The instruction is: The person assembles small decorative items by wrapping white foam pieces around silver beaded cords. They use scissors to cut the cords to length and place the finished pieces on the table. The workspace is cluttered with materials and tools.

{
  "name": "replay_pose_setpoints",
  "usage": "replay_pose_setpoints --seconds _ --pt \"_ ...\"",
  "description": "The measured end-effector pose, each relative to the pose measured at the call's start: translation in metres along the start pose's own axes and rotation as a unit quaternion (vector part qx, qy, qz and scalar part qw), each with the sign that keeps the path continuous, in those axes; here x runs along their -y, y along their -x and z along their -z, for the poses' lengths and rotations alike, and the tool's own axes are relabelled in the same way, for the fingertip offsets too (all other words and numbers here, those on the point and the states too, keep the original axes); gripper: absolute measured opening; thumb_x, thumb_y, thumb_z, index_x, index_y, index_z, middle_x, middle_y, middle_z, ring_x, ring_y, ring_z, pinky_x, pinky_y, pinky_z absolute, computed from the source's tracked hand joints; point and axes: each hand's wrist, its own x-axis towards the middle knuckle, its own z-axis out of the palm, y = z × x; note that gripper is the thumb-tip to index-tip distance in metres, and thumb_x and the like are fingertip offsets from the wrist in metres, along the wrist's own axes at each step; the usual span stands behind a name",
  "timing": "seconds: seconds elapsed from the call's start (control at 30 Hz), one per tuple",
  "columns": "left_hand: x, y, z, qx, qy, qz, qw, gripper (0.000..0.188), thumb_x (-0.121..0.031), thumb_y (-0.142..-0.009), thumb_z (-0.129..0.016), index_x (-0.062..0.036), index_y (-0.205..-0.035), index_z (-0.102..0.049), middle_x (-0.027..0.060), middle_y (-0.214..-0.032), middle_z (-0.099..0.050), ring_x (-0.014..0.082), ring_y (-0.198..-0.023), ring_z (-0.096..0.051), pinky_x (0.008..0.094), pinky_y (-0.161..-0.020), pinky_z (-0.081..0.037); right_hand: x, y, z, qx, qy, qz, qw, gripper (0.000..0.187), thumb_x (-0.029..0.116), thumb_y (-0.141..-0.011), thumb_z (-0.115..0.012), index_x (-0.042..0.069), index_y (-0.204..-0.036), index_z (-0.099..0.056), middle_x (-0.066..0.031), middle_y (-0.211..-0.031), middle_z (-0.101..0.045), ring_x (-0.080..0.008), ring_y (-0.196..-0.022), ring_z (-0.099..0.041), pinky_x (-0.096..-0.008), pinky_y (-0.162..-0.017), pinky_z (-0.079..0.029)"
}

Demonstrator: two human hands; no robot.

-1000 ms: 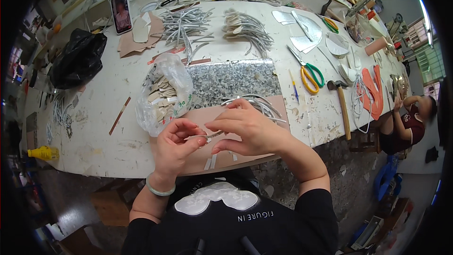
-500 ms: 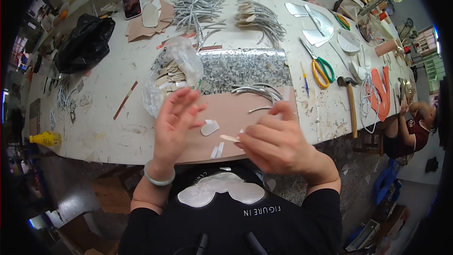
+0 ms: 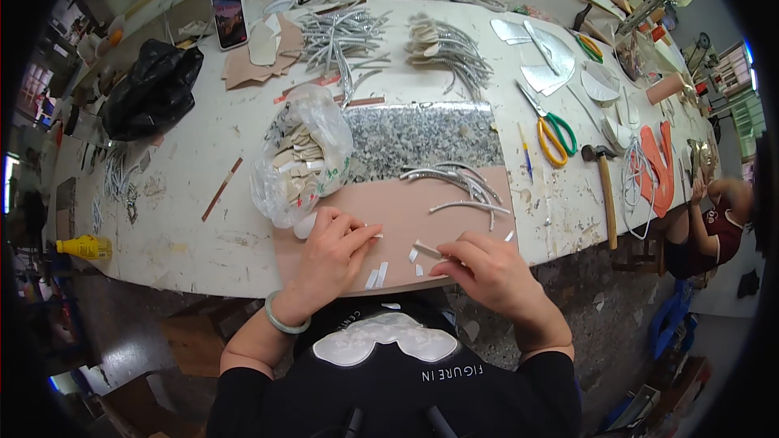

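My left hand [image 3: 334,250], with a pale bangle on its wrist, rests low over the pinkish-brown sheet [image 3: 357,199]. Its fingers are drawn together at a small white piece [image 3: 377,236], mostly hidden beneath the fingertips. Between thumb and fingers of my right hand [image 3: 487,269] is a small cream strip [image 3: 428,251], held just above the sheet. Narrow white strips [image 3: 376,276] lie between the hands. Beyond my right hand are several curved silver strips [image 3: 458,182]. A clear plastic bag [image 3: 272,186] of cream pieces [image 3: 300,154] stands beyond my left hand.
A grey speckled slab [image 3: 422,138] adjoins the sheet. Two silver bundles [image 3: 341,36] lie farther back. Scissors [image 3: 552,134] and a hammer [image 3: 604,195] are at right, a black bag [image 3: 154,89] and yellow bottle [image 3: 85,247] at left. Another person [image 3: 718,219] sits far right.
My left hand has come down to the sheet, and its spread fingers have closed on a small white piece. My right hand has lowered, still pinching the cream strip.
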Motion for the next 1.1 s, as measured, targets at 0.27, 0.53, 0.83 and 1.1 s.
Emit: replay_pose_setpoints --seconds 0.27,0.53,0.83,1.1 --pt "-0.005 -0.006 0.009 0.028 0.553 0.273 0.786 0.027 -0.006 -0.092 -0.061 0.004 -0.117 -0.061 0.0123 -0.112 -0.063 0.0205 -0.098 -0.066 0.023 -0.075 -0.055 0.004 -0.01 -0.005 0.004 -0.132 -0.052 0.99 0.016 0.014 -0.083 -0.071 0.005 -0.095 -0.065 -0.0086 -0.084 -0.059 -0.0257 -0.068 -0.061 -0.0357 -0.059 -0.05" --pt "-0.004 -0.012 0.012 0.057 0.683 0.351 0.639 0.031 -0.008 -0.097 -0.052 0.0072 -0.124 -0.053 0.0167 -0.114 -0.063 0.0303 -0.109 -0.063 0.0295 -0.087 -0.056 0.005 -0.013 0.002 0.042 -0.207 -0.002 0.977 0.027 0.002 -0.083 -0.068 0.005 -0.109 -0.067 -0.0087 -0.09 -0.055 -0.0229 -0.076 -0.057 -0.0319 -0.066 -0.048" --pt "-0.014 -0.008 0.016 0.147 0.681 0.303 0.65 0.04 -0.022 -0.1 -0.044 0.0092 -0.122 -0.056 0.0182 -0.118 -0.063 0.0256 -0.108 -0.063 0.0388 -0.097 -0.051 -0.003 -0.024 -0.008 -0.008 -0.254 -0.013 0.967 0.017 0.005 -0.076 -0.075 0.006 -0.092 -0.069 -0.0053 -0.085 -0.061 -0.0194 -0.077 -0.062 -0.0304 -0.066 -0.049" --pt "-0.02 -0.012 0.024 0.161 0.656 0.329 0.66 0.035 -0.017 -0.098 -0.052 0.0079 -0.122 -0.057 0.0171 -0.116 -0.063 0.0234 -0.105 -0.064 0.0348 -0.093 -0.053 -0.006 -0.026 -0.01 -0.01 -0.243 -0.008 0.97 0.016 0.005 -0.076 -0.076 0.006 -0.09 -0.068 -0.0052 -0.085 -0.061 -0.0199 -0.076 -0.062 -0.0304 -0.065 -0.049"
